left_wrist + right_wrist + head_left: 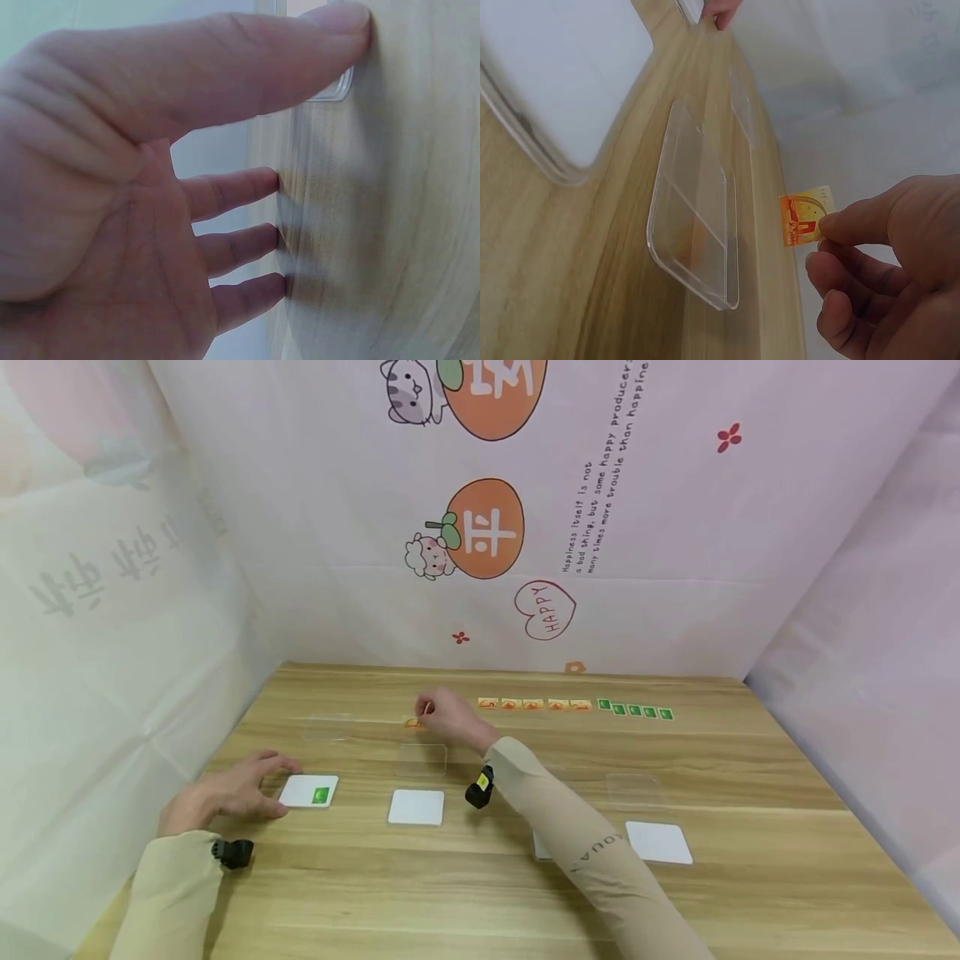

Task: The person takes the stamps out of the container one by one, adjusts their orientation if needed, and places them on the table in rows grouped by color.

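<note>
My right hand pinches a small orange-and-yellow picture sticker between thumb and forefinger, over the far part of the table. At the left, my left hand rests beside a white rectangular case with a green square sticker on its right part. Its thumb and forefinger lie at the case's left corners. In the left wrist view the thumb lies by the clear case edge, while the other fingers stretch down to the table. A clear plastic lid lies nearer me than the right hand.
Orange stickers and green stickers form a row at the back. More white cases lie along the middle, one partly hidden under the right forearm. Clear lids lie behind them. Printed cloth walls surround the table.
</note>
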`<move>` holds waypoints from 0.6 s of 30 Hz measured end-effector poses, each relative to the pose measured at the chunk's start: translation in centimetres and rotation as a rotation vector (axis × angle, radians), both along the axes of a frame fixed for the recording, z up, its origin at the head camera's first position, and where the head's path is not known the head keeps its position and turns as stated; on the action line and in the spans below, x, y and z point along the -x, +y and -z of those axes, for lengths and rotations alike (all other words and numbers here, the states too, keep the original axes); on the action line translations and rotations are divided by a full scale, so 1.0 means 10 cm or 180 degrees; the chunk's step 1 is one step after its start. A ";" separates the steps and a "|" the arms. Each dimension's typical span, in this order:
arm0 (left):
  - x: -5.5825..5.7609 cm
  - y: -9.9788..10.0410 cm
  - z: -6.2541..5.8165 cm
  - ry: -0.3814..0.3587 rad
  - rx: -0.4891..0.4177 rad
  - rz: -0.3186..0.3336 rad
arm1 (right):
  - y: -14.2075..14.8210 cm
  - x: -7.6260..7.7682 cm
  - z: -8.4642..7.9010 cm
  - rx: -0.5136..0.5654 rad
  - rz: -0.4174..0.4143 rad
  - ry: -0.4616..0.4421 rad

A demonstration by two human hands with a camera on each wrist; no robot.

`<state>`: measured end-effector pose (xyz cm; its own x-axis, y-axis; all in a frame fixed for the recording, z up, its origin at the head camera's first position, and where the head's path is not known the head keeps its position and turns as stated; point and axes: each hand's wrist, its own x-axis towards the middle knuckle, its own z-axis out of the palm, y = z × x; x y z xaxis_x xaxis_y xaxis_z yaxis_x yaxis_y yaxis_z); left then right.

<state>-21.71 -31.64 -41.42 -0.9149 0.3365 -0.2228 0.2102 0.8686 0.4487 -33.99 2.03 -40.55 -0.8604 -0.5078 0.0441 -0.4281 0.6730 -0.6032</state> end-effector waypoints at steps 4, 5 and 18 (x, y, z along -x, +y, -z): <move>0.01 0.00 0.00 -0.0030 -0.0030 -0.0002 | 0.03 0.06 0.02 -0.0033 0.0021 0.0018; 0.01 0.00 -0.01 -0.0041 -0.0040 -0.0002 | 0.04 0.08 0.02 -0.0035 0.0023 0.0022; -0.01 0.02 -0.04 -0.0083 -0.0081 -0.0042 | 0.13 0.18 0.04 0.0041 0.0136 -0.0058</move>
